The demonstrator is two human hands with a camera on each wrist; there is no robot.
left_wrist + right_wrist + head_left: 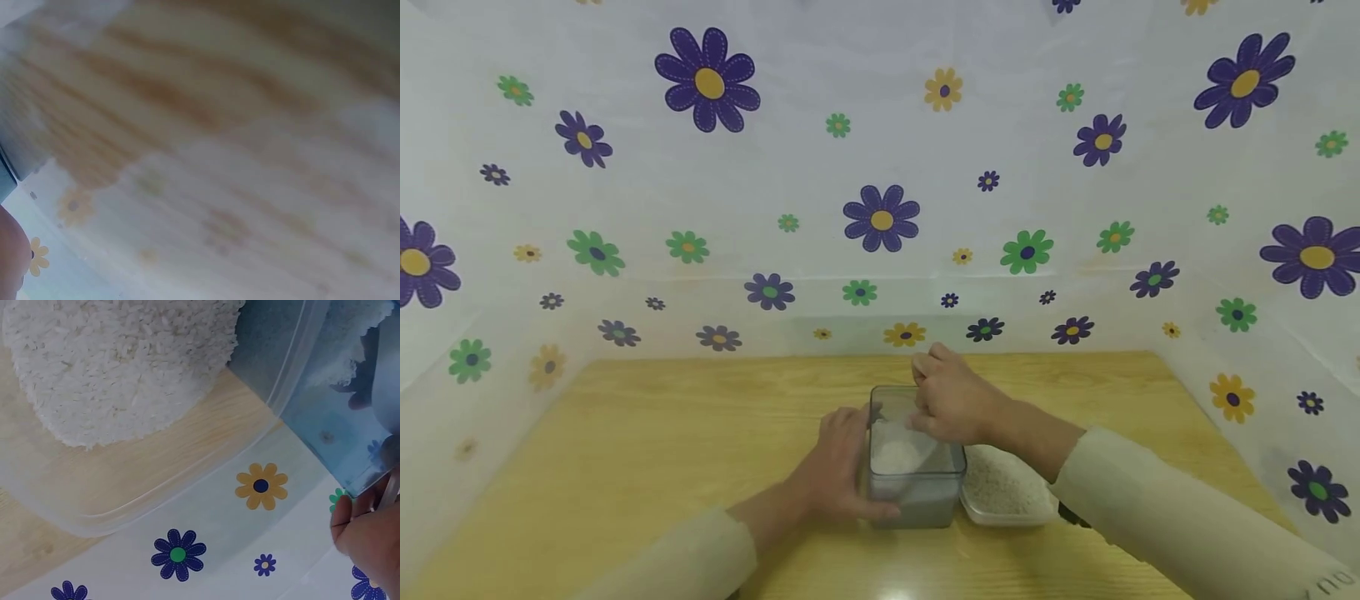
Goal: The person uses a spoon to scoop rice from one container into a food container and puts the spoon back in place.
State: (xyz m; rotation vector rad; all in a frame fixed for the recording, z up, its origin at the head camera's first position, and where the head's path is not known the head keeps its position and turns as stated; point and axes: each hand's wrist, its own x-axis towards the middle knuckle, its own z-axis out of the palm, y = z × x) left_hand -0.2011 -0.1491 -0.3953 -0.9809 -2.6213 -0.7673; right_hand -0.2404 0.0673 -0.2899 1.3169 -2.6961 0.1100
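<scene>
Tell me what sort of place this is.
Probably a makeshift tabletop work booth: a wood-grain table, flower-print sheeting on three sides, and a clear tub of rice.

White sheeting (880, 150); purple, green, yellow flowers (882, 220); wood-grain tabletop (700, 450), light glare (895, 593).

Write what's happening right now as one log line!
left grip: holding tall bin | right grip: holding utensil at bin's opening | shallow tub: beside bin, rice inside
</scene>
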